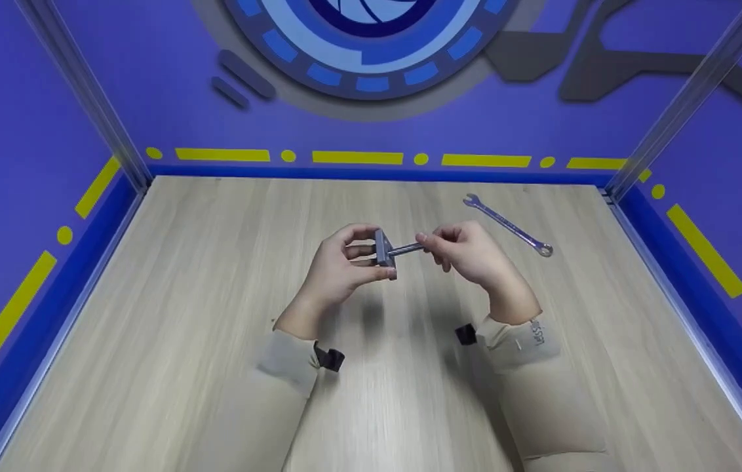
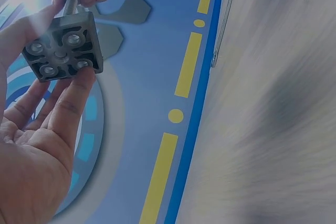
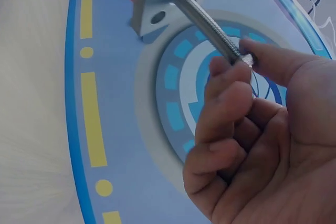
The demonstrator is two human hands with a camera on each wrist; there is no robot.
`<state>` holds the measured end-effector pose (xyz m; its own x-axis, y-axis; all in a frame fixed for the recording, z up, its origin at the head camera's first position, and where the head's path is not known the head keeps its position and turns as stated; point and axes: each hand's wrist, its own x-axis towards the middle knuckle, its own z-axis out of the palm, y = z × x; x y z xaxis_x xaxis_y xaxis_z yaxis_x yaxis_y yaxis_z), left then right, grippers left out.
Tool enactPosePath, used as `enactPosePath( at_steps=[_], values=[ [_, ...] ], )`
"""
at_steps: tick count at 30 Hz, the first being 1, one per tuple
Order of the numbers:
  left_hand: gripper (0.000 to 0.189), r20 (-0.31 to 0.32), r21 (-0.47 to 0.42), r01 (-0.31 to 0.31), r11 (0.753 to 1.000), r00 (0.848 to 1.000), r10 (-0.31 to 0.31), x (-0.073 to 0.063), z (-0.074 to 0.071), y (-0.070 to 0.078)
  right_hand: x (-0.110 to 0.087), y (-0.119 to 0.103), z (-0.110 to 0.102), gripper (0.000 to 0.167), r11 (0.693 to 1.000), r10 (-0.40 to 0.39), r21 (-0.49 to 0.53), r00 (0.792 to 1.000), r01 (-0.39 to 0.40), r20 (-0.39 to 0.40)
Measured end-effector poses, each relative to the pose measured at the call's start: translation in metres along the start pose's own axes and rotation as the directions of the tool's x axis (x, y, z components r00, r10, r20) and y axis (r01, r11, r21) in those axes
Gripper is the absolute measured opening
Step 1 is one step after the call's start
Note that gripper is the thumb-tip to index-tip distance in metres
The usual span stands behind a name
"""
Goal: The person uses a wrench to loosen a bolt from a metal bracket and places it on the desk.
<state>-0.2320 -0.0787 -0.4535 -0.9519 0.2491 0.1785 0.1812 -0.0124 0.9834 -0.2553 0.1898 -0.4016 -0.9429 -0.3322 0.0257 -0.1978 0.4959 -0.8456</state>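
Note:
My left hand (image 1: 338,267) grips a square grey metal plate (image 1: 381,249) by its edges, with the thumb on one side and fingertips on the other. Several round holes and a ribbed face show on the plate (image 2: 62,51) in the left wrist view. A threaded metal bolt (image 3: 207,24) stands out from the plate's middle. Its outer end is pinched between the thumb and index finger of my right hand (image 1: 469,254); the other right fingers are curled. Both hands hold these parts above the table. How deep the bolt sits in the plate cannot be seen.
A combination wrench (image 1: 508,226) lies on the wooden table (image 1: 214,314), beyond and to the right of my right hand. Blue panels (image 1: 371,134) with yellow markings enclose the back and both sides. Metal posts (image 1: 685,98) stand at the rear corners.

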Motion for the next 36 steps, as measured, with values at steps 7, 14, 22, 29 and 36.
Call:
enactPosePath(
  at_steps=[7, 14, 22, 29, 36],
  values=[
    [0.082, -0.009, -0.009, 0.009, 1.0, 1.0, -0.009, -0.0001, -0.0018, 0.0002, -0.0005, -0.0006, -0.0023, 0.019, 0.995, -0.098, 0.016, 0.995, 0.099, -0.022],
    [0.081, 0.0, -0.017, 0.014, 1.0, 1.0, -0.014, -0.0005, -0.0011, -0.0014, -0.0019, 0.0012, -0.0009, 0.019, 0.988, -0.152, 0.018, 0.986, 0.153, -0.069],
    [0.079, -0.009, -0.042, 0.022, 0.999, 1.0, -0.023, -0.0008, 0.0, -0.0016, -0.0014, 0.0048, -0.0043, 0.03, 0.997, -0.071, 0.023, 0.997, 0.072, -0.037],
    [0.079, -0.017, -0.026, 0.024, 0.999, 1.0, -0.024, -0.0018, 0.0022, -0.0007, 0.0, 0.0047, -0.0031, 0.055, 0.997, 0.08, 0.028, 0.996, -0.078, -0.047],
    [0.079, -0.021, -0.012, 0.024, 1.0, 0.999, -0.025, -0.0015, 0.0034, -0.0006, -0.0005, 0.0043, -0.004, 0.046, 0.997, 0.072, 0.041, 0.997, -0.071, -0.036]
  ],
)
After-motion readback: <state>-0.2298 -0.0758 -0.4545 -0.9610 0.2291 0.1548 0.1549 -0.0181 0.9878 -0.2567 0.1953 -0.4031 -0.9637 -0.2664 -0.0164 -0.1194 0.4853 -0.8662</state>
